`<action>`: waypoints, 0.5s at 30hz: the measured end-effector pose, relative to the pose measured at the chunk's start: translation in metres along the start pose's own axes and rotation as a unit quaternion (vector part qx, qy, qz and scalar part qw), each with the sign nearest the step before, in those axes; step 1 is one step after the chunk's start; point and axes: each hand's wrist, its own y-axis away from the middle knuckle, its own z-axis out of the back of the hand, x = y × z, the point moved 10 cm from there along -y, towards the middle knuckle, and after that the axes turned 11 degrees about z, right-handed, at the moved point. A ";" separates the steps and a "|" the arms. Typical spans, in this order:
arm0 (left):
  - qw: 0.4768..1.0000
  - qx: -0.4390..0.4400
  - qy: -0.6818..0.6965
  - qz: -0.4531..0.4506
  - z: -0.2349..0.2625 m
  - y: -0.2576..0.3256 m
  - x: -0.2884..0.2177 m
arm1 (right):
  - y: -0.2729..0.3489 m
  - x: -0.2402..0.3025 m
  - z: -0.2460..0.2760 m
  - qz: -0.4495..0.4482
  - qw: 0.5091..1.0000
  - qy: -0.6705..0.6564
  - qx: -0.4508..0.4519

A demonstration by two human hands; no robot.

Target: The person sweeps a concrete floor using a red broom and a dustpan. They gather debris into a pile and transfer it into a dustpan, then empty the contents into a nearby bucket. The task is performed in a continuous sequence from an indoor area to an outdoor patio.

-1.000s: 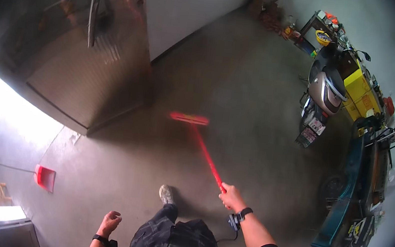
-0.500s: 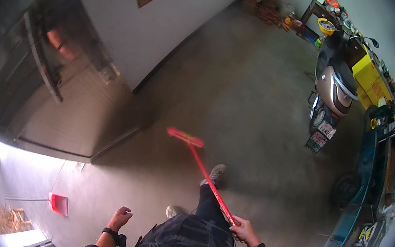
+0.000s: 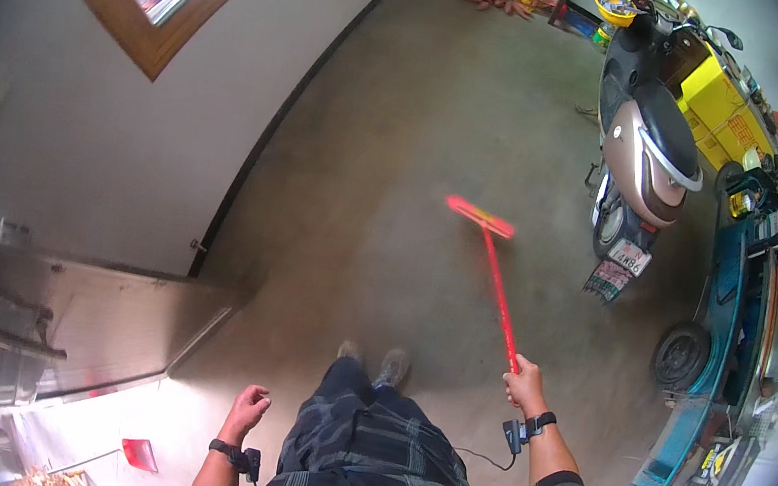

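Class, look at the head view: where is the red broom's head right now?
The broom head sits on the concrete floor ahead of the person, right of centre, just left of the parked scooter; the right hand holds its handle.

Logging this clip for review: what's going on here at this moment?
A person stands on a bare concrete floor holding a red broom by the end of its handle in the right hand, with the broom head out ahead near a parked scooter. The left hand hangs empty, loosely curled, at the person's side. A red dustpan lies on the floor behind and to the left, apart from both hands, beside a metal door.
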 end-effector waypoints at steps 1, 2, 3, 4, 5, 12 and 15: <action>1.000 0.004 -0.005 0.011 -0.003 -0.010 -0.006 | -0.017 0.004 0.006 -0.009 1.000 -0.006 -0.008; 1.000 0.011 -0.002 0.025 -0.008 -0.019 -0.010 | -0.032 0.002 0.013 -0.020 0.999 -0.017 -0.019; 0.999 0.014 -0.004 0.047 -0.009 -0.028 -0.012 | -0.045 -0.001 0.018 -0.031 0.999 -0.029 -0.031; 0.998 0.015 -0.006 0.068 -0.008 -0.038 -0.013 | -0.061 0.001 0.024 -0.040 0.997 -0.042 -0.041; 0.996 0.018 -0.006 0.087 -0.012 -0.050 -0.020 | -0.077 0.008 0.033 -0.044 0.996 -0.050 -0.059; 0.997 0.031 -0.014 0.064 -0.010 -0.120 -0.158 | -0.231 0.074 0.091 -0.009 0.995 -0.027 -0.093; 0.997 0.025 -0.072 -0.007 0.014 -0.140 -0.253 | -0.306 0.108 0.103 0.004 0.998 0.018 -0.056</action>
